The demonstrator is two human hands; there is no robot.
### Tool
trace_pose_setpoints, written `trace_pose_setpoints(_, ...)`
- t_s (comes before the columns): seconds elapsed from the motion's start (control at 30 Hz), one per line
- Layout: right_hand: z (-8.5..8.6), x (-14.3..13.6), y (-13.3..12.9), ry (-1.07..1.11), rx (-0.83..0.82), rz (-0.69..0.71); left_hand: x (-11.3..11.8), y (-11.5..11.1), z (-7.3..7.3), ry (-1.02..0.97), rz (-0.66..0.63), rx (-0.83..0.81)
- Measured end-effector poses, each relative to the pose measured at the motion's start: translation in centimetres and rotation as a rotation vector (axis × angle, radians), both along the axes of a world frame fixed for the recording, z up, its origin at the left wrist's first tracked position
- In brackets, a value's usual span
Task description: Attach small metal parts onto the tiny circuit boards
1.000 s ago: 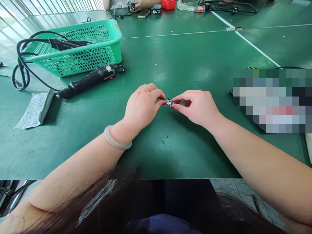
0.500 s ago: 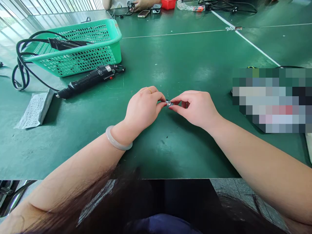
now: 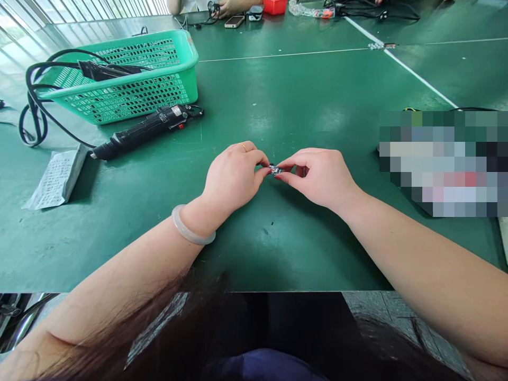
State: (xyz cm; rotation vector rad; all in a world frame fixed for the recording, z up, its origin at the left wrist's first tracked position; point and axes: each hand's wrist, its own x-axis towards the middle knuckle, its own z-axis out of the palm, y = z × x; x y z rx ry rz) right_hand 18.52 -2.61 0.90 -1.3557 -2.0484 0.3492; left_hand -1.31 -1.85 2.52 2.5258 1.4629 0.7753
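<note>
Between my two hands is a small dark part with silvery-white details (image 3: 275, 169), too small to name for certain. My left hand (image 3: 235, 173) pinches its left end between thumb and forefinger. From the other side, the thumb and fingertips of my right hand (image 3: 319, 173) close on its right end. Both hands are held over the middle of the green tabletop (image 3: 254, 238), and the fingers cover much of the part.
A black electric screwdriver (image 3: 146, 131) lies left, before a green plastic basket (image 3: 135, 90) holding a black corded tool. Left of it is a folded paper packet (image 3: 57, 177). A blurred-out patch covers something at right. Across the table are a person's hand (image 3: 230, 7), phone (image 3: 234, 21) and cables.
The small part has turned slightly between my fingertips, showing a somewhat different face. Both hands stay in nearly the same place.
</note>
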Motion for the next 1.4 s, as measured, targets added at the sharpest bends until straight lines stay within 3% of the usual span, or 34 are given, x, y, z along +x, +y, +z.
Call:
trace_pose_setpoints(0.27, 0.25, 0.05, -0.04, -0.014, 0.016, -0.017, -0.15, 0.34, 0.01, 0.010, 0.045, -0.095)
trace_pose_setpoints(0.6, 0.37, -0.10, -0.17, -0.011, 0.031, -0.017, -0.14, 0.64, -0.61, -0.067, -0.014, -0.176)
trace_pose_setpoints(1.0, 0.31, -0.29, -0.46, 0.189, -0.039, -0.021, 0.00, 0.41, -0.24, -0.134, 0.014, -0.186)
trace_pose_setpoints(1.4, 0.48, -0.29, -0.50, 0.141, -0.026, 0.017, 0.06, 0.50, -0.17, -0.312, 0.063, -0.436)
